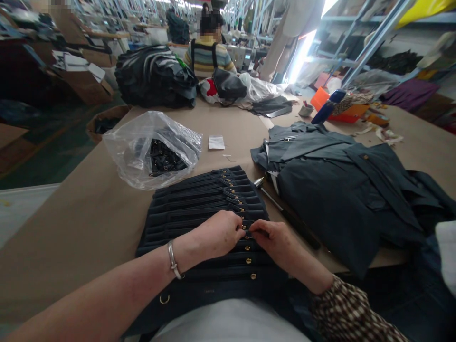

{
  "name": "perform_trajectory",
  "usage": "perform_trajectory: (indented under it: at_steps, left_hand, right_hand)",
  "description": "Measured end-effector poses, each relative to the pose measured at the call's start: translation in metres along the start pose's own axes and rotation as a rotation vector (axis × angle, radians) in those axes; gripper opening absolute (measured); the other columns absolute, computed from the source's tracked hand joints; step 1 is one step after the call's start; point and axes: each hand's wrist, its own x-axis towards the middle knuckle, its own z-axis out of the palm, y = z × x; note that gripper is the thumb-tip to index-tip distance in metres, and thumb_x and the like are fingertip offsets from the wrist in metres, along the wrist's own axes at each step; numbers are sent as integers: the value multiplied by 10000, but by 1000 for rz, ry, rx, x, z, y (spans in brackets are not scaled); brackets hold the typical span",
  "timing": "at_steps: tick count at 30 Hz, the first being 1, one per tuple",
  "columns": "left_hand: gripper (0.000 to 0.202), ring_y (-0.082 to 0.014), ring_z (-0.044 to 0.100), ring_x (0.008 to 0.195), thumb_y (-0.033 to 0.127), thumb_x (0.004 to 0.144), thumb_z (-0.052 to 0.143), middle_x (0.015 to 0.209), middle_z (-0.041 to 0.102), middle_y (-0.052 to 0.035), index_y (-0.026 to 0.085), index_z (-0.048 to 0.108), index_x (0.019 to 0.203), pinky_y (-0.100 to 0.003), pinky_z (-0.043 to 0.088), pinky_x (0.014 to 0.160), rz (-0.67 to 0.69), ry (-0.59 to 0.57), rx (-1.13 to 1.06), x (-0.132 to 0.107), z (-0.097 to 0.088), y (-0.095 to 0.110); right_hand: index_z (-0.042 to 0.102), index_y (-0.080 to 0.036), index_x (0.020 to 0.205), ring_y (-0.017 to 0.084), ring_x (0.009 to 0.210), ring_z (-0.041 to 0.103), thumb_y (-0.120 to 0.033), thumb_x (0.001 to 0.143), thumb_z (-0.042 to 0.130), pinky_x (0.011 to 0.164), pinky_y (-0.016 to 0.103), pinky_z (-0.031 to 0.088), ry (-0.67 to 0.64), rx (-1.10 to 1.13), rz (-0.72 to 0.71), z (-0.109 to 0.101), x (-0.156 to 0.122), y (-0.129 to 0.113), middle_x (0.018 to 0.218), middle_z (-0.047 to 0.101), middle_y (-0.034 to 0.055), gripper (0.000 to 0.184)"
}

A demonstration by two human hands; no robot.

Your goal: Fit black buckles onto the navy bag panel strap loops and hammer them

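Note:
A stack of dark leather-like pieces (185, 199) lies before me in overlapping rows, each with a gold zipper slider (248, 261). Dark pull tabs (227, 192) hang from sliders in the farther rows; the nearest rows show bare gold sliders. My left hand (224, 232) wears a silver bangle (173, 260) and is closed in a pinch over one row, with what it holds hidden by the fingers. Opposite it, my right hand (272, 240) pinches at a gold slider, its fingertips almost meeting the left ones. A gold D-ring (164, 299) shows on the nearest piece.
A clear plastic bag (124, 152) of small black tabs (166, 159) stands at left. Dark pieces (320, 185) are heaped at right, beside a long tool with a metal tip (272, 197). Behind are a folded dark pile (153, 76), an orange box (351, 114) and a seated person (210, 54).

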Motion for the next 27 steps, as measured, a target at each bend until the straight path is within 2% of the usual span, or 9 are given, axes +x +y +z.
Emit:
perform_trajectory:
  at_steps: [5, 9, 17, 23, 27]
  left_hand:
    - [214, -142, 554, 563, 302, 827, 528, 662, 657, -32, 176, 648, 702, -251, 351, 521, -30, -66, 50, 0, -3, 5]
    - [224, -144, 539, 542, 307, 822, 534, 640, 643, -41, 181, 652, 679, -259, 346, 522, -16, -16, 44, 1, -1, 4]
    - [238, -154, 530, 532, 327, 815, 530, 628, 631, -48, 188, 648, 662, -270, 369, 533, 46, 57, 31, -2, 7, -3]
    - [225, -168, 552, 552, 313, 798, 527, 636, 632, -61, 182, 652, 664, -287, 412, 573, 10, 62, 47, -3, 9, -4]
    - [239, -196, 577, 596, 318, 809, 506, 653, 632, -76, 179, 646, 674, -304, 414, 593, -13, 60, 111, -5, 9, -12]
  right_hand:
    - [680, -194, 778, 96, 617, 575, -75, 803, 578, 593, 203, 400, -29, 62, -41, 1, 0, 10, 706, 668, -30, 158]
    - [667, -192, 784, 110, 689, 583, -49, 785, 579, 639, 215, 414, -30, 43, -100, 3, 2, 15, 779, 665, -16, 168]
    - [638, -185, 754, 105, 648, 539, -21, 771, 543, 593, 212, 385, -113, -63, -136, 1, 7, 14, 761, 624, -7, 190]
    - [604, -189, 769, 116, 684, 547, -83, 826, 519, 628, 232, 369, -212, -203, -196, -3, 13, 9, 771, 615, 3, 147]
    - [592, -188, 754, 119, 672, 554, -87, 810, 534, 614, 234, 355, -216, -243, -175, -4, 18, 6, 743, 622, -1, 129]
